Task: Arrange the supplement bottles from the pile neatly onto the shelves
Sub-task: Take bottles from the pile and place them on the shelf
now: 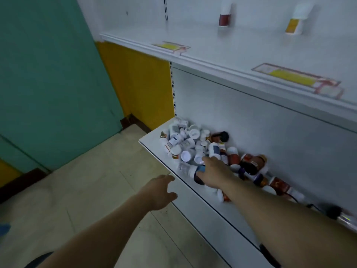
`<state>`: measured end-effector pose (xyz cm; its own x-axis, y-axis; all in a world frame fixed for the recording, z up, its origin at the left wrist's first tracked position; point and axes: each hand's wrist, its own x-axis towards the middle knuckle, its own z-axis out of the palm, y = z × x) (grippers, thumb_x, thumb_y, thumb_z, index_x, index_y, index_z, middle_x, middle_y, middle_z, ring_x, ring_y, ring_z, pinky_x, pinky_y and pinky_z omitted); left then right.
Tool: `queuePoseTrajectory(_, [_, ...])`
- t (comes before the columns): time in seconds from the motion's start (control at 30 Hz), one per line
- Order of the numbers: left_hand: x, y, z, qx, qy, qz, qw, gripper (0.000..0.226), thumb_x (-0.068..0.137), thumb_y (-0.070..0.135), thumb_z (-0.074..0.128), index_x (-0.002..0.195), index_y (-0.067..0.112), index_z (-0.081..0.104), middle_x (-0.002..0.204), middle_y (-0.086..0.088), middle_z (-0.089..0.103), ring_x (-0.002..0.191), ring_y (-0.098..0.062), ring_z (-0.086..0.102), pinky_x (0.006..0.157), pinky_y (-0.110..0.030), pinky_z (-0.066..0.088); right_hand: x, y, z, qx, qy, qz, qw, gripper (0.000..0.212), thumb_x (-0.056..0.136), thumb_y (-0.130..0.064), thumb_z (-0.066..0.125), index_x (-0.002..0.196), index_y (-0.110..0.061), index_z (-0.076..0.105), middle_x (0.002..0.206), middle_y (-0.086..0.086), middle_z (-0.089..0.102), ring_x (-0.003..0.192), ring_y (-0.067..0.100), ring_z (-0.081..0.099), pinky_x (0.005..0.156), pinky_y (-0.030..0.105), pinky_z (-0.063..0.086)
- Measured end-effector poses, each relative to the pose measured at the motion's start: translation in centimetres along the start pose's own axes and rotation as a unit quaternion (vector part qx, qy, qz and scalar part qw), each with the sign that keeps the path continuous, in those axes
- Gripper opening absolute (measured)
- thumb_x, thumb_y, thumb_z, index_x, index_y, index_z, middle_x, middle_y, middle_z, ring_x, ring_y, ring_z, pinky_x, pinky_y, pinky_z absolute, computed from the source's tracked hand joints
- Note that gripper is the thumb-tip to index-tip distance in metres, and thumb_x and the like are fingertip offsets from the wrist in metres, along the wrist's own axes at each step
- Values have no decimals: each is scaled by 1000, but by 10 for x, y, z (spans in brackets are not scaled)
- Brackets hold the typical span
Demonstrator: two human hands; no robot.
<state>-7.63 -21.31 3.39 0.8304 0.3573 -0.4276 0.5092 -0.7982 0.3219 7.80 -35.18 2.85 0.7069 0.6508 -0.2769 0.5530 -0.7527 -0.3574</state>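
A white shelf unit fills the right of the view, beside a green wall and a pale tiled floor. Its upper shelf carries little: a red-labelled bottle and a yellow-labelled bottle stand upright at the back, well apart, and flat boxes lie near the front edge.

On the lower shelf is the pile, many white and brown bottles heaped on their sides against the back panel.

A person leans over it with both bare arms out. The right hand is down in the front of the pile, its fingers among the bottles and touching a white bottle with a dark label. Blur hides whether they have closed on anything. The left hand hovers just off the shelf's front edge, fingers loosely curled, holding nothing.

This looks like the picking step, early in the job, since nearly all the bottles are unsorted. The next move likely calls for a firm grasp on one bottle and a lift clear of its neighbours so none roll off. It would then be set upright on a shelf.
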Motion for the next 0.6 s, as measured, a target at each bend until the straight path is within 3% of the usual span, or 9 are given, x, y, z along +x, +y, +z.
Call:
queuePoseTrajectory(0.1, [52, -27, -21, 9, -26, 24, 999, 66, 90, 46, 56, 147, 26, 29, 152, -1, 30, 137, -21, 33, 110, -31, 29, 35, -10, 14, 12, 9, 29, 999, 50, 89, -46, 54, 127, -15, 45, 129, 11, 53, 115, 31, 51, 87, 35, 43])
queuePoseTrajectory(0.33, [153, -79, -49, 25, -27, 129, 991, 68, 89, 35, 63, 146, 19, 29, 150, -4, 34, 134, -23, 37, 109, -31, 30, 90, -45, 60, 30, 45, 114, 992, 61, 87, -40, 60, 138, -14, 40, 139, 12, 47, 123, 33, 47, 99, 42, 42])
queuePoseTrajectory(0.5, [201, -84, -50, 56, -42, 204, 977, 72, 86, 31, 65, 147, 23, 27, 152, -1, 31, 135, -25, 35, 109, -39, 33, 117, -60, 69, 47, 50, 171, 983, 55, 93, -33, 53, 143, -19, 34, 142, 11, 41, 127, 31, 42, 102, 40, 39])
queuePoseTrajectory(0.6, [223, -77, -45, 83, -27, 255, 963, 72, 86, 29, 65, 147, 21, 26, 152, 0, 31, 136, -26, 31, 110, -37, 30, 133, -57, 72, 22, 56, 183, 981, 54, 96, -32, 49, 145, -20, 30, 145, 11, 36, 130, 30, 39, 104, 39, 35])
